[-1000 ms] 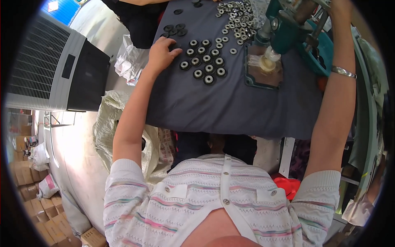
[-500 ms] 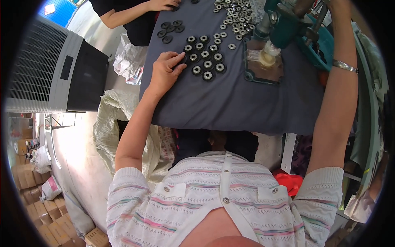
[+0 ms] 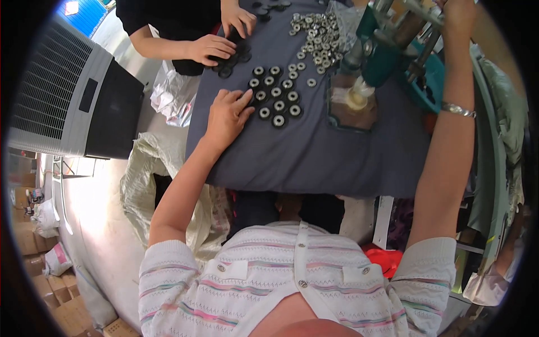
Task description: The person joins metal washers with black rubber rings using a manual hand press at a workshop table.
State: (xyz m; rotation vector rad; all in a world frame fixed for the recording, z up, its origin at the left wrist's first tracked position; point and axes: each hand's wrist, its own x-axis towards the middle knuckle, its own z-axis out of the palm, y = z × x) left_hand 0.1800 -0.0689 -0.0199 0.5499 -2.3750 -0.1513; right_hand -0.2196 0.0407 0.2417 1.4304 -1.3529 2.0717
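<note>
My left hand [image 3: 229, 115] rests on the dark cloth at the left edge of a group of black wheels [image 3: 279, 105] with shiny metal bearings in their centres. Its thumb and index finger close around the rim of a dark wheel, mostly hidden by the fingers. Up at the top right, my right hand [image 3: 457, 17] grips the lever of a green bench press [image 3: 382, 64], partly cut off by the picture's edge. Under the press ram, a pale round piece [image 3: 356, 101] sits on the base plate [image 3: 351, 121].
Loose metal bearings [image 3: 320, 39] lie heaped beyond the wheels. A co-worker's hands [image 3: 213, 49] are over black rings [image 3: 225, 71] at the table's left. A teal basin [image 3: 429, 92] stands behind the press. An air cooler [image 3: 50, 90] and an open woven sack [image 3: 140, 185] are left of the table.
The view has shifted slightly, so the table sits lower. Both of the co-worker's hands now reach over the black rings; one was in view before. My hands keep about the same places.
</note>
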